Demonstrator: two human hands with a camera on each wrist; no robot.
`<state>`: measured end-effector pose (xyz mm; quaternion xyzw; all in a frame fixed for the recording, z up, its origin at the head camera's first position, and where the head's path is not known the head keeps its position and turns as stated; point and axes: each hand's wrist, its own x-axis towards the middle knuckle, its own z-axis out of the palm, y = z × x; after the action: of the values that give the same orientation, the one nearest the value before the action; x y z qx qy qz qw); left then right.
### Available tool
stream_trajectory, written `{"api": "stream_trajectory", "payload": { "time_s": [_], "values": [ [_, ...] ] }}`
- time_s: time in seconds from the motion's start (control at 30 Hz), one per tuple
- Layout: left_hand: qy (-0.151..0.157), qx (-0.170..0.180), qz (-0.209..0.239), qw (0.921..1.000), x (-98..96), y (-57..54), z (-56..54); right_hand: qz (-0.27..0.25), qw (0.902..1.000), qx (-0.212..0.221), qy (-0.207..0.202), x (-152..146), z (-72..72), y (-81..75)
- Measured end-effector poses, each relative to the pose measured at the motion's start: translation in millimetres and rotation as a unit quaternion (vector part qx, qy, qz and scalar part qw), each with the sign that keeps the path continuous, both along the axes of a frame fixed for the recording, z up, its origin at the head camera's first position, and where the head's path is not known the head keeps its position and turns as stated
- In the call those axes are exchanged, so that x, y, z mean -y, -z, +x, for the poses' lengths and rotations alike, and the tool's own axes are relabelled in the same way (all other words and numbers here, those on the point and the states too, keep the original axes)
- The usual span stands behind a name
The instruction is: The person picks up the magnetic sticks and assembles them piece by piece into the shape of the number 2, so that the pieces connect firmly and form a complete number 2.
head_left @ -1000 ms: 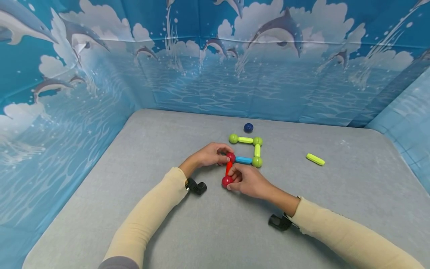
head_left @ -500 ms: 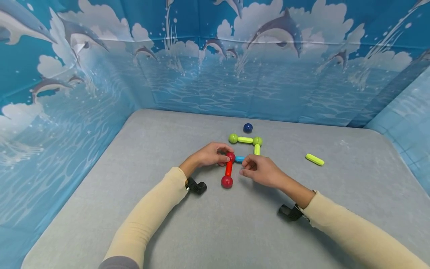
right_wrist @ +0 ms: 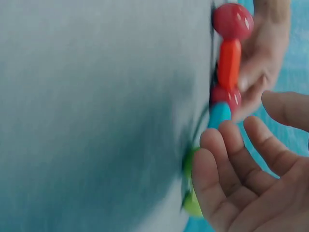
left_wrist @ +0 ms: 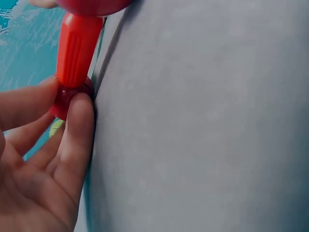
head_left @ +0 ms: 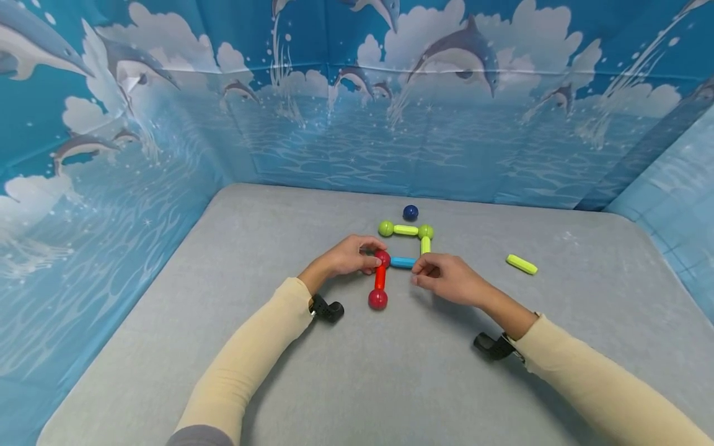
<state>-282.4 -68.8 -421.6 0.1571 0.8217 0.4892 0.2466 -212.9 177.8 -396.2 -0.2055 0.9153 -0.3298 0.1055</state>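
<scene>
With thumb and fingers my left hand (head_left: pixel 346 255) pinches a red ball (head_left: pixel 382 257) on the table. From that ball a red rod (head_left: pixel 380 279) runs toward me to a second red ball (left_wrist: pixel 94 4). A blue rod (head_left: pixel 402 262) leads right from the pinched ball. My right hand (head_left: pixel 453 279) hovers by the blue rod's right end; its fingers are loosely bent, with nothing between thumb and fingertips in the right wrist view. It hides the green corner ball in the head view. Beyond it, a yellow-green rod (head_left: pixel 426 244) reaches another green ball (head_left: pixel 426 231).
A further yellow-green rod (head_left: pixel 405 230) ends in a green ball (head_left: pixel 386 228). Behind it lies a loose dark blue ball (head_left: pixel 410 213). One loose yellow-green rod (head_left: pixel 521 264) lies to the right on the grey table (head_left: pixel 312 378). Dolphin-print cloth (head_left: pixel 334 142) stands behind.
My right hand has let go of the red rod and near red ball and moved right, past the blue rod. The left hand stays on its red ball.
</scene>
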Motion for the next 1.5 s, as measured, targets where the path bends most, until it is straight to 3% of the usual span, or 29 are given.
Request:
{"api": "stream_trajectory", "payload": {
  "time_s": [0.1, 0.23, 0.4, 0.53, 0.67, 0.8, 1.1, 1.5],
  "values": [
    [-0.013, -0.037, -0.003, 0.9992, 6.5, 0.2, 5.7, 0.007, 0.9999, -0.011, 0.008, -19, -0.1, -7.1],
    [-0.019, -0.123, -0.03, 0.9917, 19.6, -2.3, 26.2, 0.036, 0.9979, -0.047, 0.024, -56, 2.1, -14.3],
    [0.036, -0.219, -0.064, 0.973, 28.5, -10.6, 61.6, 0.092, 0.9881, -0.105, 0.064, -118, 0.5, -13.9],
    [0.073, -0.269, -0.119, 0.953, 22.9, -14.7, 80.1, 0.144, 0.9792, -0.093, 0.109, -155, -8.5, -10.0],
    [0.073, -0.278, -0.174, 0.942, 14.8, -13.3, 86.7, 0.178, 0.9765, -0.039, 0.115, -171, -16.5, -4.1],
    [0.063, -0.257, -0.162, 0.9506, 12.0, -10.1, 85.5, 0.179, 0.9772, -0.01, 0.114, -175, -19.4, 2.5],
    [0.06, -0.171, -0.093, 0.9791, 13.6, -4.9, 79.7, 0.178, 0.9749, -0.013, 0.133, -176, -22.2, 9.0],
    [0.051, -0.143, -0.066, 0.9862, 15.6, -2.3, 78.4, 0.176, 0.9751, -0.028, 0.132, -174, -23.4, 12.0]
  ]
}}
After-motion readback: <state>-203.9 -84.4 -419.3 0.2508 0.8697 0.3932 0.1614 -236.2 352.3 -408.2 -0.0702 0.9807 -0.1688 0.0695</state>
